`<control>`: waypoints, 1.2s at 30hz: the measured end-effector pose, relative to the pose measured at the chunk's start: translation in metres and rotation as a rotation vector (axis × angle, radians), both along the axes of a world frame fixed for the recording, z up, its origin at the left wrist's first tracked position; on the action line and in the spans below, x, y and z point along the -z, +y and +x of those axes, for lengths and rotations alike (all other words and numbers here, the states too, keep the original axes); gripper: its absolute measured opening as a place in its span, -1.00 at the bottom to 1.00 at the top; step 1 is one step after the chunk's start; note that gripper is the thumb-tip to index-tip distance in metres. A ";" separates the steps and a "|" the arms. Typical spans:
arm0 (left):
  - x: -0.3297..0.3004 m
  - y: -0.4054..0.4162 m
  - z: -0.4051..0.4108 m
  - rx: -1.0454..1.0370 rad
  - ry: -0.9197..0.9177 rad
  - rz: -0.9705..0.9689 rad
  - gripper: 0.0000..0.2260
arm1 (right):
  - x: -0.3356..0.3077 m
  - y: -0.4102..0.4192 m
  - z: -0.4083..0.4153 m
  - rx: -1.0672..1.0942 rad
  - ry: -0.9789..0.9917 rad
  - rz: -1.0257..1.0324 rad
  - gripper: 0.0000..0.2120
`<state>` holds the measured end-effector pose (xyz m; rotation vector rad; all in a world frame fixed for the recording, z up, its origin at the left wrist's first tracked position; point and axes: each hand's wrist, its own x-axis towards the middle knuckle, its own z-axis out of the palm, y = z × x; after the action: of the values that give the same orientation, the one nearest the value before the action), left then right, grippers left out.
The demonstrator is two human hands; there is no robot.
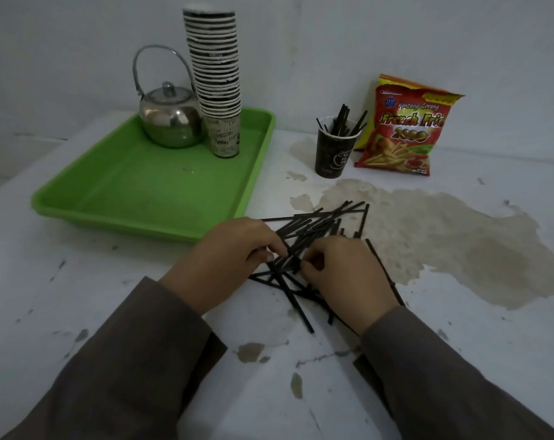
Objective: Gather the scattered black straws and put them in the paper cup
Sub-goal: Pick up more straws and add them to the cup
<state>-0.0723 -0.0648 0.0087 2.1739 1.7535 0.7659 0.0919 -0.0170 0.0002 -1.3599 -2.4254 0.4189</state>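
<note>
A loose pile of several black straws (320, 225) lies crisscrossed on the white table, in front of me at the middle. My left hand (228, 249) rests on the pile's left side, fingers curled and pinching straws. My right hand (345, 268) sits on the pile's right side, its fingers closed on straws between the two hands. One long straw (384, 270) runs past my right hand's outer edge. A dark paper cup (333, 154) stands upright farther back, holding several black straws that lean out of its top.
A green tray (117, 192) at the back left carries a steel teapot (171, 119) and a tall stack of paper cups (217, 74). A red snack bag (402, 128) leans against the wall right of the dark cup. Peeled brown patches mark the table.
</note>
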 end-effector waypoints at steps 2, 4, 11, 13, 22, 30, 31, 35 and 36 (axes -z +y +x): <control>0.000 0.000 0.002 0.003 0.035 -0.027 -0.85 | 0.000 -0.001 0.001 0.013 -0.003 -0.004 -0.86; 0.001 0.001 0.006 -0.002 0.066 -0.047 -0.85 | 0.001 -0.001 0.003 0.040 0.015 -0.011 -0.89; 0.021 0.001 0.037 -0.081 0.054 0.010 -0.80 | -0.006 0.004 0.037 0.108 0.113 -0.076 -0.95; 0.024 0.004 0.043 -0.094 0.090 -0.023 -0.78 | -0.012 0.005 0.048 0.058 0.087 -0.132 -0.89; 0.014 0.007 0.029 -0.192 -0.084 0.071 -0.91 | -0.026 -0.008 0.059 -0.034 0.054 -0.248 -0.86; -0.009 -0.003 0.012 -0.225 -0.192 0.052 -0.94 | -0.007 -0.025 0.035 -0.013 0.012 -0.150 -0.84; -0.008 -0.003 0.014 -0.216 -0.249 0.033 -0.93 | -0.005 -0.028 0.032 -0.016 -0.007 -0.149 -0.83; 0.000 -0.002 0.023 -0.175 -0.317 0.010 -0.91 | 0.001 -0.034 0.025 -0.021 -0.105 -0.068 -0.80; 0.002 -0.001 0.024 -0.169 -0.272 0.040 -0.92 | 0.003 -0.035 0.024 -0.025 -0.130 -0.038 -0.79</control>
<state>-0.0486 -0.0661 0.0071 1.8559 1.8064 1.0888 0.1159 -0.0517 -0.0029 -1.4151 -2.5538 0.3957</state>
